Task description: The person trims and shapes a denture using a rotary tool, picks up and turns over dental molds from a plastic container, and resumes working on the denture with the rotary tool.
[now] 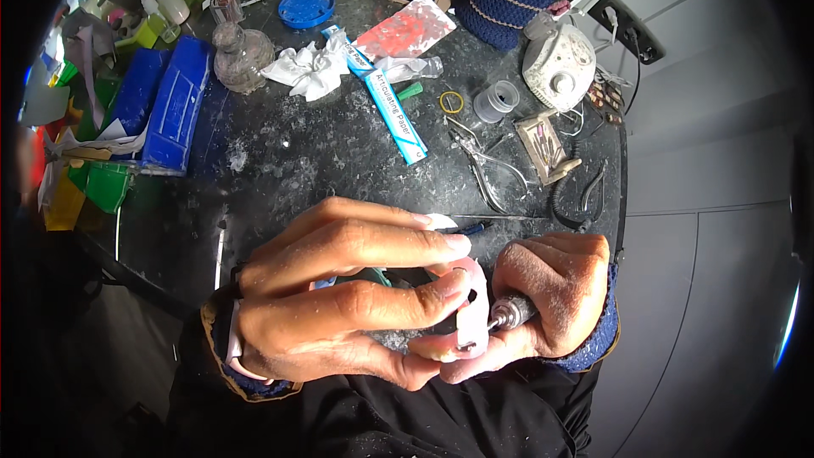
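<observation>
My left hand [335, 314] grips a pink denture [475, 318] between thumb and fingers, low in the middle of the head view. Some pale teeth show along its lower edge, by my left thumb. In my closed right hand [564, 288] is a rotary grinding handpiece [511, 312], its metal nose turned toward the denture. The thin tip reaches the denture's right side; I cannot make out whether it touches. White dust coats the right hand's fingers. Most of the handpiece body is hidden inside the fist.
Beyond my hands, pliers [483, 174], a bur holder [543, 148], a small clear jar [496, 102] and a white dusty control unit [560, 68] lie on the dark table [280, 161]. A long blue-and-white box [394, 114] lies mid-table. Blue bins [176, 106] stand left, beside a glass burner [242, 59].
</observation>
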### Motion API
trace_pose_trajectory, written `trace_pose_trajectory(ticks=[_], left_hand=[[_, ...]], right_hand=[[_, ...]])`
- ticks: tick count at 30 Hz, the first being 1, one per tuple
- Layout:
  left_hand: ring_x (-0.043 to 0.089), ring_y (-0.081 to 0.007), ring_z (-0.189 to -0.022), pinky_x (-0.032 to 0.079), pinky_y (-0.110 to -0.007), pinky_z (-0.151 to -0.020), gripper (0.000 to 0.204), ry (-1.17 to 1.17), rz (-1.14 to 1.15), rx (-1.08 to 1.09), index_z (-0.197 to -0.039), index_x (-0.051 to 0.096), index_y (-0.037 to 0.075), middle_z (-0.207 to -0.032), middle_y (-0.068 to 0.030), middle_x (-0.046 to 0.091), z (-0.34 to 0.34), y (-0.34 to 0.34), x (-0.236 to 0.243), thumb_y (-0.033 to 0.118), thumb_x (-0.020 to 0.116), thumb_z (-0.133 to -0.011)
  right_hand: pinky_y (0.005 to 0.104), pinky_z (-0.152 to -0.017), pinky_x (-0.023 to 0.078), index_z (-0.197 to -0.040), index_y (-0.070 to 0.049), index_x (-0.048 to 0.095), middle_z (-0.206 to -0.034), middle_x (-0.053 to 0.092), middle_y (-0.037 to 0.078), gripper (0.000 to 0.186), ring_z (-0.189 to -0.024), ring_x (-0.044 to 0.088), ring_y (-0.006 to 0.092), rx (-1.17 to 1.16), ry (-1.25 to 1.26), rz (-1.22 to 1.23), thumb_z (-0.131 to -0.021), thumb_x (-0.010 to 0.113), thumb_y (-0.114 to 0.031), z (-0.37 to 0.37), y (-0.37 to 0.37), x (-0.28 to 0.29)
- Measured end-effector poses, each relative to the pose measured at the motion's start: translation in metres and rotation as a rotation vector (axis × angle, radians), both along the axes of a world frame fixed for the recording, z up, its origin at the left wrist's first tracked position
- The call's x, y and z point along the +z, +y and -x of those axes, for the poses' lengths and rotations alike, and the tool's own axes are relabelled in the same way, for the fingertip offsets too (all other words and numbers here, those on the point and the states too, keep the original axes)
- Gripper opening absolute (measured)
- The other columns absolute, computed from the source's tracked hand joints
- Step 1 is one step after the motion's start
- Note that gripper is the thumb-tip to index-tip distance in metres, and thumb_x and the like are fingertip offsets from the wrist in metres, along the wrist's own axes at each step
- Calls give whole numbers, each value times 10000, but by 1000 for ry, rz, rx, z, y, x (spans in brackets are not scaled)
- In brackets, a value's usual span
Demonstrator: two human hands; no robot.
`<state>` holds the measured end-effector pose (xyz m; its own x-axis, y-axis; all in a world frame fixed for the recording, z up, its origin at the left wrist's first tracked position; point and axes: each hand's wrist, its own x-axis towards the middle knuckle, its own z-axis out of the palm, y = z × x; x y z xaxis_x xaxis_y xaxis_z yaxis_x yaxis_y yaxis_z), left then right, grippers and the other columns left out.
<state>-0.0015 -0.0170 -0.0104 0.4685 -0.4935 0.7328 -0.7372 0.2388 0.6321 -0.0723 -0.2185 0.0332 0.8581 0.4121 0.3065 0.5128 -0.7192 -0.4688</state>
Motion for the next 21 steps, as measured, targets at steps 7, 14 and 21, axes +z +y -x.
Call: trace_pose_trajectory(ticks=[7,14,21], left_hand=[[639,-288,-838,571,-335,-629,540,58,2,-71,-796,609,20,-924,-203,630,1,-6,-2,328,905,-467],[643,-269,-806,572,-338,-631,535,100,2,-75,-818,621,11,-930,-215,629,2,-7,-2,291,916,-469],[646,-273,-807,557,-330,-641,541,115,2,-100,-787,616,6,-947,-223,638,0,-7,-1,368,884,-488]], right_hand=[[300,-340,358,-583,-76,507,-440,430,26,591,-337,472,198,-16,-12,11,-564,744,-617,4,-4,3],[295,-332,354,-569,-76,507,-430,429,23,598,-324,467,189,-99,-13,48,-555,742,-626,7,-3,7],[289,-325,356,-567,-72,510,-433,449,26,611,-316,465,191,-87,-3,45,-555,731,-642,6,-5,6]])
